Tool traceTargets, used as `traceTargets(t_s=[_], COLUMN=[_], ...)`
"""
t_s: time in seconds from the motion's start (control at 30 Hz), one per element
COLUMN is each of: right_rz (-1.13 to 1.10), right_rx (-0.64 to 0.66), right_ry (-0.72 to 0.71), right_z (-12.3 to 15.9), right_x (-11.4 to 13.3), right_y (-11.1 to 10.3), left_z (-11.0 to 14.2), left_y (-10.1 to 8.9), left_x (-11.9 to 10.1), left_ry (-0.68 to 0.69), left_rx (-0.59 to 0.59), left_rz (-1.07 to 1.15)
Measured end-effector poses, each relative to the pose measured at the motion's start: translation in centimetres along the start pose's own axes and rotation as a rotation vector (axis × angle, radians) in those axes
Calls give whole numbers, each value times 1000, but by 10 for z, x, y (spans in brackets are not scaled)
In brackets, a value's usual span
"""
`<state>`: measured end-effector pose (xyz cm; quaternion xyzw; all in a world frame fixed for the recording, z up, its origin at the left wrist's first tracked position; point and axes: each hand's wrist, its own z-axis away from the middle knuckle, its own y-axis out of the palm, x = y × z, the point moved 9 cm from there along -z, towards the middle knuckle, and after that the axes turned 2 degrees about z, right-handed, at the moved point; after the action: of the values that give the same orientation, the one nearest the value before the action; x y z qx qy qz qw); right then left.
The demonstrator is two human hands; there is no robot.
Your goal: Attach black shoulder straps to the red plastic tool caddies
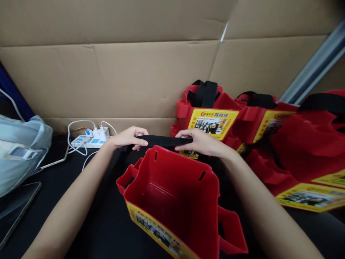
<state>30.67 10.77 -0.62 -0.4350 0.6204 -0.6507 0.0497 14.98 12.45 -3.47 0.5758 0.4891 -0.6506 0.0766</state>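
A black strap (161,141) is stretched between my two hands, just beyond the back rim of a red plastic bin (172,180). My left hand (130,138) pinches its left end between thumb and fingers. At the other end, my right hand (198,141) grips the strap the same way. The bin stands open at the top, its inside bare, with two narrow slots in its back wall and a loop-shaped holder on each side. A yellow printed label (159,230) covers its front. Whether the strap passes through the slots cannot be made out.
Several similar red bins (309,140) with black straps and yellow labels crowd the right side. At the left lie a white power strip (91,141) with chargers and cables, a phone (18,208) and a pale plastic bag (21,151). Cardboard (129,79) walls the back; a metal post (315,64) slants at right.
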Motion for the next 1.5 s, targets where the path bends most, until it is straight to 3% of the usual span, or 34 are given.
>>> traceTargets(t_s=[0.13,0.23,0.3,0.47,0.53,0.73,0.8,0.97,1.1,1.2,1.33,1.37,1.4,1.5], right_rz=[-33,-102,-56,174,247,86,106,172,122,51,17,-4,-28,-92], right_rx=[100,10,-12,114,127,6,14,58,-27,-11,14,47,83,155], right_ry=[-28,-58,-50,89,155,-97,-52,165,-47,-86,-44,-50,-63,-84], right_z=[0,-10,-14,1,4,-15,-16,-3,-11,-19,-15,-12,-8,2], right_x=[12,22,19,-18,-26,23,18,-16,12,21,9,7,6,5], right_y=[15,29,33,14,9,40,41,21,27,43,36,33,30,17], left_z=[-2,-10,-10,8,10,-9,-8,4,-5,-11,3,8,10,13], left_y=[2,19,26,-1,-8,22,22,-2,15,25,3,3,9,42], left_x=[-9,-32,-36,-11,-10,-37,-32,-14,-29,-37,-63,-73,-83,-99], left_ry=[-42,64,71,-137,-147,60,33,-92,24,57,88,128,170,207], left_rx=[-56,-97,-67,14,0,-77,-48,2,-50,-117,-384,-394,-347,-57], left_rz=[-227,-360,-402,-351,-375,-463,-463,-490,-482,-474,-414,-375,-352,-455])
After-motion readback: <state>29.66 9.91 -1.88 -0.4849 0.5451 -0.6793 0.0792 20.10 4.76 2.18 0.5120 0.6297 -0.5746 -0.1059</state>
